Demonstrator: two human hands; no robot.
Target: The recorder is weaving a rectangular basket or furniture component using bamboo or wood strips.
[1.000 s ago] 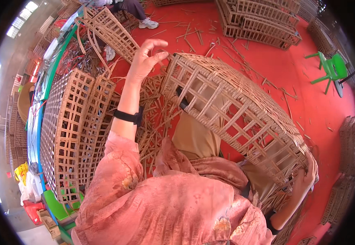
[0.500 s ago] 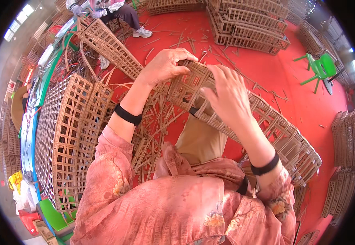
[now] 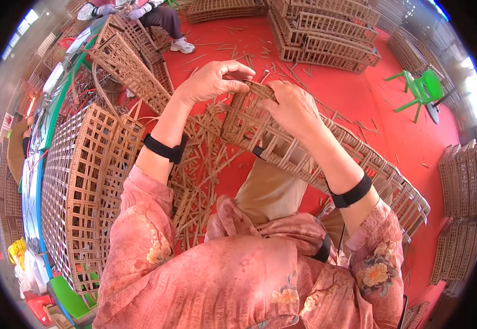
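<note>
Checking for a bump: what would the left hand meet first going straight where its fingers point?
Probably the upper edge of the wicker basket, with the right hand just beyond; depth's unclear.

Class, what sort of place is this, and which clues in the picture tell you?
Probably a basket-weaving workshop. A woven basket is under the person's hands, cut strips litter the red floor, and similar baskets stand stacked beyond.

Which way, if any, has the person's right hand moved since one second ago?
Yes: judged against the green chair, the right hand has moved left and upward in the picture, to the end of the wicker basket near the left hand.
</note>
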